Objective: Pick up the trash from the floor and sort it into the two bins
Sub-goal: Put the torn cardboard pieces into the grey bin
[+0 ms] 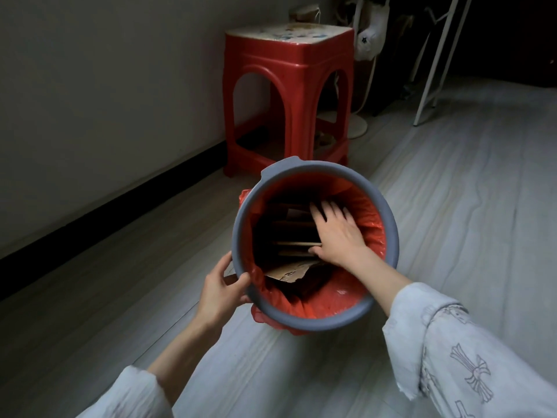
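Observation:
A grey round bin lined with a red plastic bag stands on the floor in the middle of the view. Inside it lie several pieces of brown cardboard, some on edge. My left hand grips the bin's near-left rim, thumb over the edge. My right hand reaches into the bin with fingers spread flat, pressing on the cardboard. Only one bin shows in this view.
A red plastic stool stands right behind the bin against the wall. A white fan base and white metal legs are at the back right. Pale wood-look floor stretches to the right.

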`<state>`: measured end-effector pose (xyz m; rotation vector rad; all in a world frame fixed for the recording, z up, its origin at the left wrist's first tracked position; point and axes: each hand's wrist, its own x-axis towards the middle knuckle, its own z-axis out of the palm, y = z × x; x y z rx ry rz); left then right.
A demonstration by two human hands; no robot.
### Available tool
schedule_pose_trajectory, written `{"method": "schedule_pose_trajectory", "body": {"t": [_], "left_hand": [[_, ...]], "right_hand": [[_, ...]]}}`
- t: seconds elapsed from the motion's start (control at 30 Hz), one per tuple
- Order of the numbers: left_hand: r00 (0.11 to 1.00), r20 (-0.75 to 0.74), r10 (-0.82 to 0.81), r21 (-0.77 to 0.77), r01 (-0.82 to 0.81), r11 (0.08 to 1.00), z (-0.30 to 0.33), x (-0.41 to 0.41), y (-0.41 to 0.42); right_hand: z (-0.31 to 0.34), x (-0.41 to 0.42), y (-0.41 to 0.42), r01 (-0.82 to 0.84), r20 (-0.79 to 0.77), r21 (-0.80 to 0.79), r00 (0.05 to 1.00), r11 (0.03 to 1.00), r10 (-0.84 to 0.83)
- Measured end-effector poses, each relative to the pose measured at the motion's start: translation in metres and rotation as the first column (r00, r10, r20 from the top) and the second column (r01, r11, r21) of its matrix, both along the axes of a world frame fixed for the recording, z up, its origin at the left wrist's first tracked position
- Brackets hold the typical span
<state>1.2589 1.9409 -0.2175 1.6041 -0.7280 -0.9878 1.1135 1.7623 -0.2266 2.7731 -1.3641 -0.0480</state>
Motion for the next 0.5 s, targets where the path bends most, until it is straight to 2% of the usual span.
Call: {"method": "schedule_pose_trajectory", "body": {"t": [0.17, 0.33, 0.5], "left_hand": [[0.995, 0.077, -0.063, -0.012, 0.064, 0.998, -0.001, -0.001, -0.001], [0.996, 0.070, -0.054, -0.034, 0.056, 0.998, -0.001, 0.001, -0.005], [0.999, 0.042, -0.008, -0.041, 0.010, 0.999, -0.001, 0.004, -0.006]], "right_hand": [[0.000, 0.015, -0.012, 0.115, -0.025, 0.307, 0.993, 0.945, -0.113], [-0.012, 0.025, -0.012, 0.197, 0.061, 0.347, 0.971, 0.917, -0.232], [-0.029, 0.031, 0.004, 0.175, -0.077, 0.249, 0.984, 0.952, -0.161]]}}
